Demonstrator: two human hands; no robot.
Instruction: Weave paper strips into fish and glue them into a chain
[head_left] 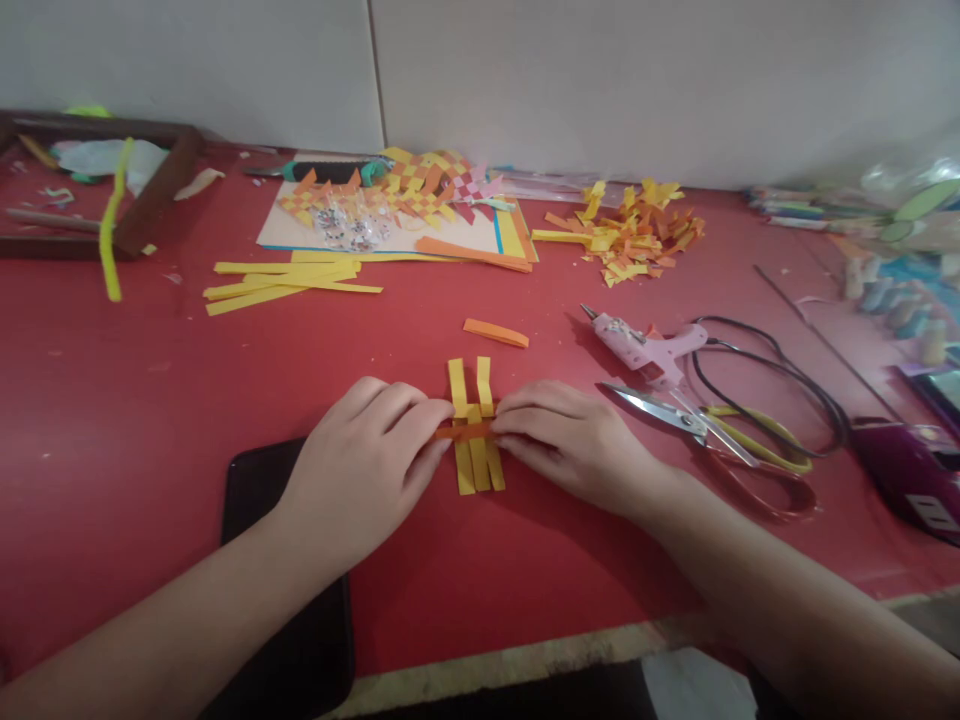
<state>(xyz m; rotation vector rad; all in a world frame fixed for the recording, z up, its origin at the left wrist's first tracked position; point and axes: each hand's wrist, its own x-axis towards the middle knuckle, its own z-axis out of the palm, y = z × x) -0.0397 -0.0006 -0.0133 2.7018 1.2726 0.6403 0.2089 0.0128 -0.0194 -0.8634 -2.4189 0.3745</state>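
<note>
Several yellow paper strips [478,472] lie side by side on the red table, crossed by an orange paper strip [471,432]. My left hand [375,440] pinches the orange strip's left end, fingers closed. At its right end, the closed fingers of my right hand [570,435] grip the same strip. The fingertips hide both ends. Two yellow strips bend upward above the crossing. Just beyond lies a loose folded orange strip [496,333].
Scissors [660,410] and a pink glue gun [649,350] with a black cord lie right. A black phone [300,620] is partly under my left arm. Yellow strips [285,282], paper scraps [637,235], a cutter [330,172] and a brown tray [161,190] lie farther back.
</note>
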